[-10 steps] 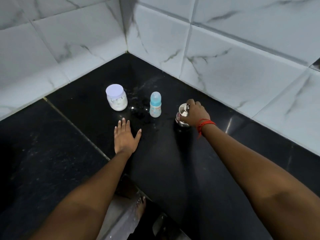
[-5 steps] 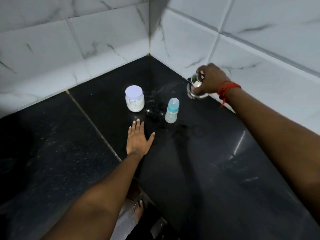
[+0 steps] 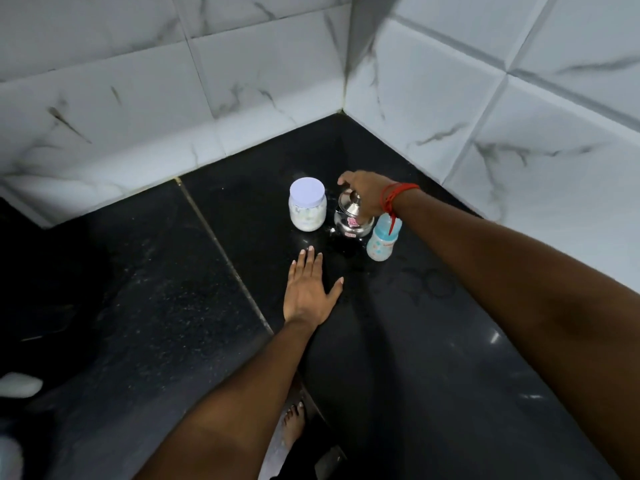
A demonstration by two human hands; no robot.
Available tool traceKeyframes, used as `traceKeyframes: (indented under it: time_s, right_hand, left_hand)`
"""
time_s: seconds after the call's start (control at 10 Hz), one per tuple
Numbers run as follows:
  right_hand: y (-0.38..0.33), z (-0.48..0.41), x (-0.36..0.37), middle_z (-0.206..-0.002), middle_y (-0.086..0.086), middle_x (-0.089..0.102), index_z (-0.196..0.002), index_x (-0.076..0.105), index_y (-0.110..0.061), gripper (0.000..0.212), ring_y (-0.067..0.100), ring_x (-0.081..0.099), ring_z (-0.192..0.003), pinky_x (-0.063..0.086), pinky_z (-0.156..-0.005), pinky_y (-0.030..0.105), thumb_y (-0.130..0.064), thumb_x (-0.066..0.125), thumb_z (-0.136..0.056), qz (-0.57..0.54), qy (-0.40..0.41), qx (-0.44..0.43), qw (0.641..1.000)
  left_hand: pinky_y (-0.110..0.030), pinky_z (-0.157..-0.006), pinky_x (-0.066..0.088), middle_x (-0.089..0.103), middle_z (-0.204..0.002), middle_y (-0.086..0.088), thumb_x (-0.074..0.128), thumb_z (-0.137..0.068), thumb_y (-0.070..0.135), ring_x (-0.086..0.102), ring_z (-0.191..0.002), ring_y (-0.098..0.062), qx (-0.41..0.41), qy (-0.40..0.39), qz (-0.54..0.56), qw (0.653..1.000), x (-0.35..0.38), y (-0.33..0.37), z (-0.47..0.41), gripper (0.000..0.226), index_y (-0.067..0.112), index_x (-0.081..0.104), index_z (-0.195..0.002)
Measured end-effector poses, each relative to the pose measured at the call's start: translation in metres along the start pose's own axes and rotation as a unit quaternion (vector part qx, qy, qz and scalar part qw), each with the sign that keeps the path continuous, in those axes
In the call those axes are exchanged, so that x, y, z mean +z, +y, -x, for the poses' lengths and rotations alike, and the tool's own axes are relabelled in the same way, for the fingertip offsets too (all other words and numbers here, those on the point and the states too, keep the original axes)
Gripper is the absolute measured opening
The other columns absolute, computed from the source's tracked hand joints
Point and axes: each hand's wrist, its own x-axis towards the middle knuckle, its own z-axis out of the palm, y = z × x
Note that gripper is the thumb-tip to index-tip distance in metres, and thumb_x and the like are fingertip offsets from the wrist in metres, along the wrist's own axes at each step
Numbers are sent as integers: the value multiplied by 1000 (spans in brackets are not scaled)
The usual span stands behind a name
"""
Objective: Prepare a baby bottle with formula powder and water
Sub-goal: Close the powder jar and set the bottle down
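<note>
A small steel pot [image 3: 350, 226] with a knobbed lid stands on the black counter [image 3: 433, 341], between a clear jar [image 3: 307, 211] of white powder with a pale lid and a baby bottle [image 3: 382, 243] with a light-blue cap. My right hand [image 3: 367, 194] reaches over the pot from the right, fingers curled around its lid and far side, a red thread on the wrist. My left hand [image 3: 308, 289] lies flat on the counter just in front of the jar and pot, fingers spread, holding nothing.
White marble-look tiled walls [image 3: 450, 109] meet in a corner right behind the three items. The counter's front edge runs below my left arm, with a bare foot [image 3: 294, 424] on the floor. A white object [image 3: 19, 384] lies at the far left.
My right hand carried the steel pot from the right side by the wall leftward and it now stands between the jar and the bottle. My left hand stayed flat.
</note>
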Motion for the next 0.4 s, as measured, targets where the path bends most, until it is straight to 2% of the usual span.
traceKeyframes:
  time_s: [0.1,0.2,0.3,0.4]
  right_hand:
    - [-2,-6,18,-139,14,52,-152,26,-18,111,34,58,-118,53,-92,41,-6,88,-61,-21,-12,6,1000]
    - [-6,-4,25,-141,12,52,-153,22,-21,113,34,55,-124,42,-104,51,-11,88,-62,-7,-6,16,1000]
    - [-7,-8,32,-141,10,52,-152,23,-22,111,33,54,-126,34,-108,55,-14,88,-62,7,6,9,1000]
    - [-8,-9,33,-143,8,49,-151,26,-24,107,32,53,-128,34,-107,53,-16,86,-63,14,9,7,1000]
  left_hand:
    - [-41,-133,4,13,-175,-9,31,-103,67,4,-163,-22,0,0,-2,1000,1,-1,0,84,11,22,-165]
    - [-41,-133,4,12,-175,-9,31,-103,67,3,-163,-22,1,-2,-3,1000,0,0,1,84,11,21,-165]
    - [-40,-133,3,11,-175,-9,30,-103,67,2,-163,-22,3,0,-1,1000,0,-1,0,84,11,20,-165]
    - [-40,-133,3,11,-175,-8,30,-103,67,2,-163,-22,5,10,11,1000,0,-1,0,84,12,19,-165]
